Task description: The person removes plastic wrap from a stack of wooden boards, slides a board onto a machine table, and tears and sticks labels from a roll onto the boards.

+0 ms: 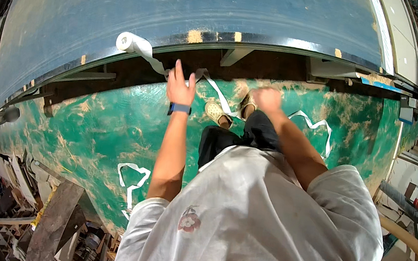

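A roll of white tape or banding (126, 41) lies at the near edge of the blue-topped table. Its loose white strip (218, 93) hangs off the edge, passes behind my left hand and drops toward my shoes. My left hand (181, 87) is open beside the strip, fingers stretched and thumb apart. A dark band circles that wrist. To the right, above my shoe, my right hand (268, 99) is closed and slightly blurred. What it holds, if anything, is hidden. Past my right forearm, another stretch of white strip (312, 122) lies curled on the floor.
The long table (200, 5) spans the far side, with sawdust patches (195, 36) along its edge. Another white strip (131, 186) lies on the green floor (94, 140) at left. Scrap boards (57, 221) pile up lower left. A pipe (406, 203) and wood pieces stand at right.
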A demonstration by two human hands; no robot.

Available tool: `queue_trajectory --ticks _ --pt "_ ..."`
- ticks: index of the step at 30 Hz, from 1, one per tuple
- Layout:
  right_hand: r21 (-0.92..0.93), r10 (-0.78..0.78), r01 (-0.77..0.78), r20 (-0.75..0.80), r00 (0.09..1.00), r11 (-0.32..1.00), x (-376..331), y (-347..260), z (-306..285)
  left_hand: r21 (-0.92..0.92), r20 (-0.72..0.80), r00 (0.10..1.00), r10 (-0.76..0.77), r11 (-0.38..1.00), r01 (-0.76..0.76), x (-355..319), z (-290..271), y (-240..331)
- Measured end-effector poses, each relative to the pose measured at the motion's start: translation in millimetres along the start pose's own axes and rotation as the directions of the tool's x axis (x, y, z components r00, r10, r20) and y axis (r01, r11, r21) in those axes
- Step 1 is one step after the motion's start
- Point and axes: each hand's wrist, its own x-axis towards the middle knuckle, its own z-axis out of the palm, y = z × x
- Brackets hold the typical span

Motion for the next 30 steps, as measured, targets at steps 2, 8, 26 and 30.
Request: queue_trajectory --ticks 2,8,26,30 --pt "0.105 0.335 -0.381 0.304 0.892 0.919 -55.2 37.3 -1.5 0.354 -0.338 0.865 0.371 0.902 -0.248 17.1 -2.1 16.8" --pt "0.038 0.677 -0.845 0.58 0.454 0.534 -197.0 121.5 -1.9 0.415 -0.189 0.904 0.385 0.865 -0.282 72.4 9.9 43.1" --pt "0.336 0.681 -0.668 0.097 0.726 0.664 -189.3 46.8 1.2 0.207 0.485 0.874 0.038 0.966 -0.157 -65.4 27.6 -62.7" --pt "0.439 0.558 -0.485 -0.046 0.829 0.756 -178.8 35.7 17.6 0.455 0.844 0.053 -0.534 0.66 -0.598 -114.7 24.1 -164.8"
